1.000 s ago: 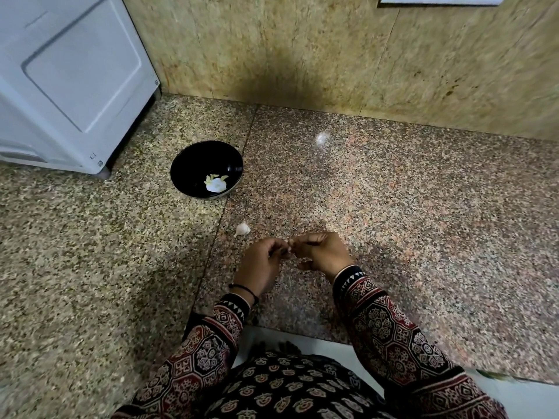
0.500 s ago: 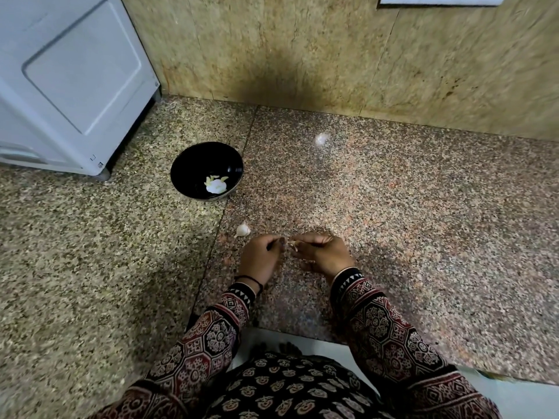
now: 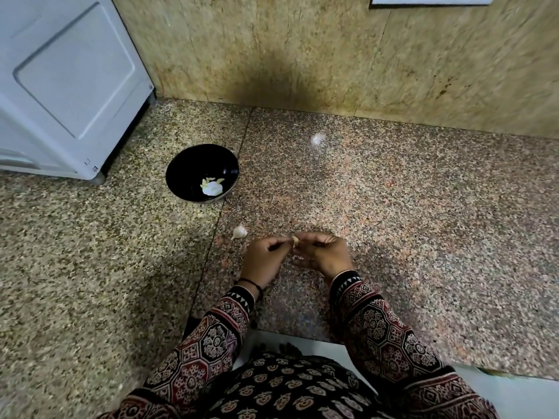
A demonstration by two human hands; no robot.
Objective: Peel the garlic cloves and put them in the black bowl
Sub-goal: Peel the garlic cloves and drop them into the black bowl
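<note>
Right now: mid-peel, I'd say; one garlic clove [image 3: 295,241] is being worked low over the floor [image 3: 423,237].
Left hand [image 3: 262,261]: fingers curled, tips pinching the clove's near side.
Right hand [image 3: 325,254]: curled round the clove's other side; can't make out the exact grip.
Black bowl [image 3: 193,164]: on the floor, well off to the left, a few peeled bits [image 3: 212,188] inside.
Spare clove [image 3: 239,231]: lies on the floor just beside the left hand, skin on.
Handling: a clove's tiny, light and firm, and the papery skin is brittle and probably tears off in flakes. Peeled flesh gets slick, so I'd hold the blunt root end and pick from the tip.
</note>
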